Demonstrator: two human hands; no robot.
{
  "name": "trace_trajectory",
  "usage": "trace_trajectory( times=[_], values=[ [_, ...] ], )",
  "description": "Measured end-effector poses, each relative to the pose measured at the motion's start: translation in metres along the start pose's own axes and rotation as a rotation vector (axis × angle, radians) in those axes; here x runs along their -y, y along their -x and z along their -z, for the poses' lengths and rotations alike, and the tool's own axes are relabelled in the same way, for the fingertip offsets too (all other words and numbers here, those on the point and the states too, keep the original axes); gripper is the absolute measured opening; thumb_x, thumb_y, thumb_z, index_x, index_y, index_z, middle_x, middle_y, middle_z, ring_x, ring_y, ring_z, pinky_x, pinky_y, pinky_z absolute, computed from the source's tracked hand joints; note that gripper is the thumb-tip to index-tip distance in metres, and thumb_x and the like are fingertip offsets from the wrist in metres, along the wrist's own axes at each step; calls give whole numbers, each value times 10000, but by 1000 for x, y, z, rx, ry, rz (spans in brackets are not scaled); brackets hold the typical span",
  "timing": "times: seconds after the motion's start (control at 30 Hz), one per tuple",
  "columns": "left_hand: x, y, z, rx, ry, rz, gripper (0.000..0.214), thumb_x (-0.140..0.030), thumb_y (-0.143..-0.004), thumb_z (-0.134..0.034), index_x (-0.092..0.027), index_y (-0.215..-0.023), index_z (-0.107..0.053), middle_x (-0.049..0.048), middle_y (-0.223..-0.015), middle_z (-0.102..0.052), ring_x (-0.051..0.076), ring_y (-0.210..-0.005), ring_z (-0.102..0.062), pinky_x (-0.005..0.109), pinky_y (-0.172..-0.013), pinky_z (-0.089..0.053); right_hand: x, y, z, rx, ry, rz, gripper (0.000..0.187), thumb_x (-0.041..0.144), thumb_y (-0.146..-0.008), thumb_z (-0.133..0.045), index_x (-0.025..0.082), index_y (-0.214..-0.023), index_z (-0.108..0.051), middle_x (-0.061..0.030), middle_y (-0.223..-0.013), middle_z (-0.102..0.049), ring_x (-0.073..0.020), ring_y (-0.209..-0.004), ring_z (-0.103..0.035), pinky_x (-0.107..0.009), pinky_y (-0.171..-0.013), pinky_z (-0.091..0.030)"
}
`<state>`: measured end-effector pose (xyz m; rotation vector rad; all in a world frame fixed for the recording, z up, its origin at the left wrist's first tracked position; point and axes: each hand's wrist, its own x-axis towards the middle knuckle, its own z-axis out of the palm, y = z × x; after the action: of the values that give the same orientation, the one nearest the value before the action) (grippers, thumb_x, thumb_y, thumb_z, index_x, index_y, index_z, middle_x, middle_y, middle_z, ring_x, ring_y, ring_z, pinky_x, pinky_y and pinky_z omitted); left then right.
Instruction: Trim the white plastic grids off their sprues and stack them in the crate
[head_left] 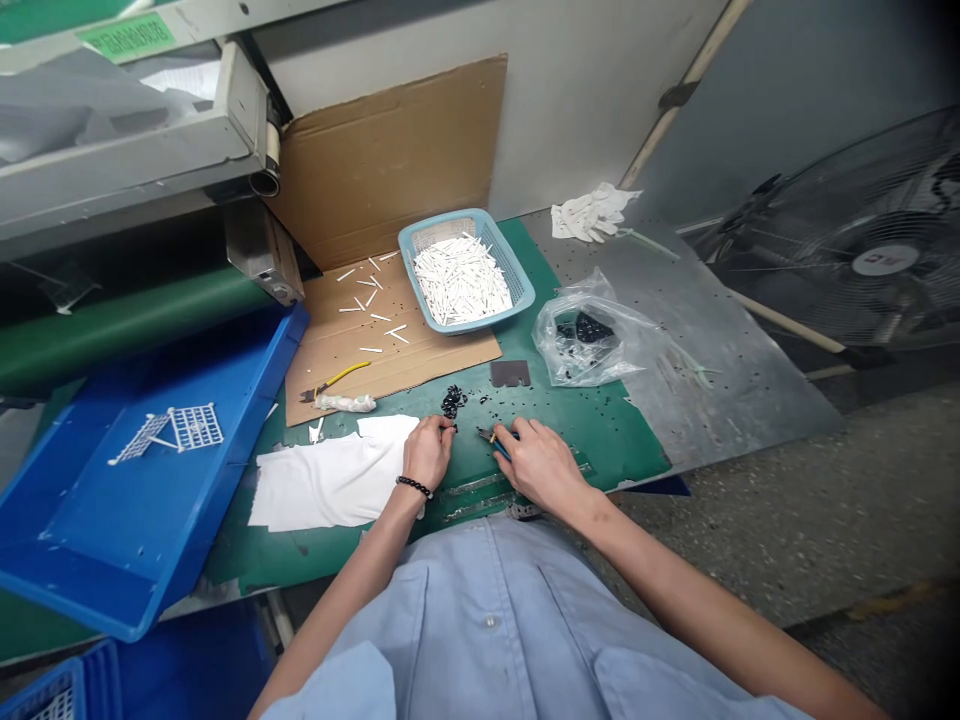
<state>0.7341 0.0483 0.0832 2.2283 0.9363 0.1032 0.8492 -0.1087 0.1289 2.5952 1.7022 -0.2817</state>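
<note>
A small heap of black parts (452,400) lies on the green surface (600,420), at 1 o'clock from the left hand (427,452). That hand's fingers are curled closed at the heap's edge; whether they pinch a piece cannot be told. At 3 o'clock from it, the right hand (538,465) has its fingers gripping small cutters (489,436). A basket (478,323) of white sticks stands at 12 o'clock, a plastic bag (589,340) at 2, and a white sheet (330,480) at 9.
</note>
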Motion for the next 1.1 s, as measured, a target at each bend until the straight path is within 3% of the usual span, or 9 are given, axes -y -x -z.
trace_trajectory(
  times=[0.13,0.33,0.47,0.63,1.1],
  values=[
    [1,1,7,8,186,87,96,-272,-837,-518,-191,-820,-566,8,-688,-560,159,-675,-531,270,-654,-369,2,1,4,-19,-17,3,299,318,-934,-462,186,-1189,-545,-94,-979,-545,-231,-882,-490,-323,-753,-351],
    [3,6,19,125,888,285,194,-329,-736,-638,-169,-796,-545,-21,-695,-545,79,-547,-421,218,-537,-315,9,1,10,-74,-82,47,315,330,-942,-457,198,-1216,-539,-87,-973,-545,-218,-872,-485,-312,-762,-358],
    [-2,10,30,173,1163,335,204,-261,-651,-712,-133,-742,-582,4,-723,-572,56,-563,-420,195,-519,-300,15,-1,13,-122,-134,94,334,329,-946,-457,193,-1242,-528,-83,-974,-547,-212,-869,-481,-309,-787,-362],
    [0,14,34,206,1254,361,234,-237,-632,-762,-116,-776,-622,8,-718,-577,44,-575,-430,173,-507,-291,19,-3,19,-140,-140,145,335,324,-949,-448,180,-1238,-532,-89,-965,-548,-213,-852,-473,-314,-775,-365],
    [7,17,41,362,1212,347,276,-256,-616,-816,-127,-824,-686,3,-716,-618,61,-617,-499,192,-587,-357,17,-3,26,-109,-85,261,291,300,-948,-437,178,-1193,-537,-81,-935,-521,-212,-843,-451,-310,-753,-335]
  ],
)
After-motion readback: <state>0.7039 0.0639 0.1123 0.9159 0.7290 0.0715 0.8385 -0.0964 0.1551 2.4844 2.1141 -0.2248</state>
